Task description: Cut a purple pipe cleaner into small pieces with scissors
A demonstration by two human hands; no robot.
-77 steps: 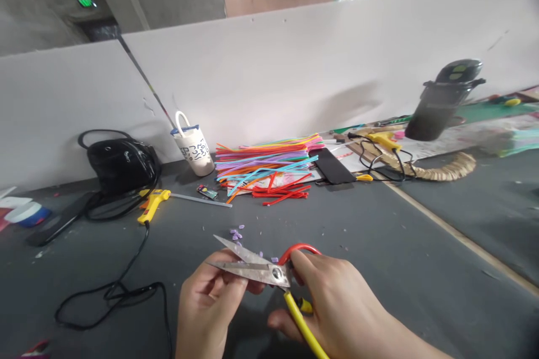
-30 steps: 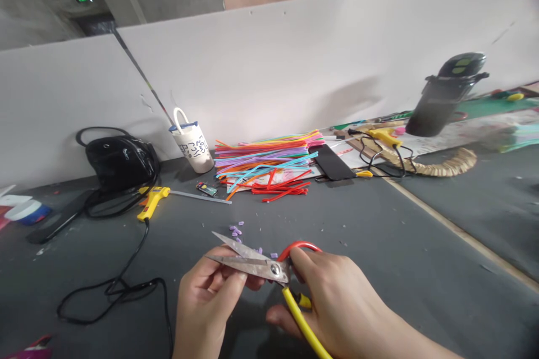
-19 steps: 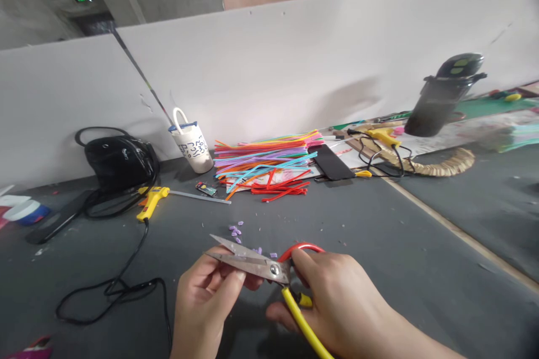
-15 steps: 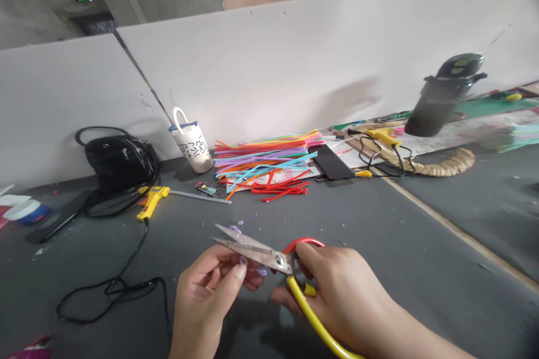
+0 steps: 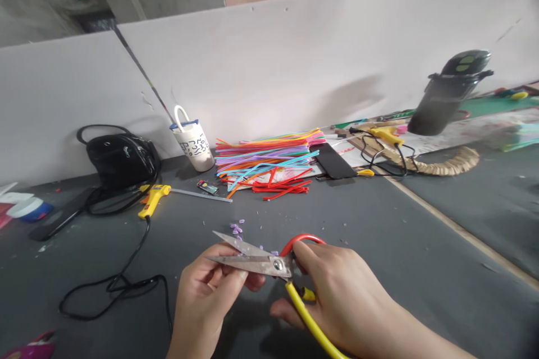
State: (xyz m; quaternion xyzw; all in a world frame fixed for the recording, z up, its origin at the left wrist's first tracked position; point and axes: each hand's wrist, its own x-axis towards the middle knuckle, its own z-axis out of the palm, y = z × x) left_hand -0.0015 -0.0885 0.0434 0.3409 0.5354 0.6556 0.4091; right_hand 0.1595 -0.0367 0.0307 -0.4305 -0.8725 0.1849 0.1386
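Note:
My right hand is wrapped round the handles of a pair of scissors, one handle red, the other yellow. Their metal blades are parted and point left, crossing over the fingertips of my left hand. Thumb and fingers of that hand are pinched together beneath the lower blade, which hides whatever is between them. Small purple bits lie on the dark table just beyond the blades, and a few more show along the upper blade.
Coloured pipe cleaners lie in a pile beyond my hands, with short red ones in front. A phone, yellow glue gun, white cup, black bag and dark bottle stand or lie around. A cord loops at left.
The scissors have tilted slightly and their blades now lie lower over my left fingertips. The purple bit at my left thumb is no longer visible; more purple bits show on the table.

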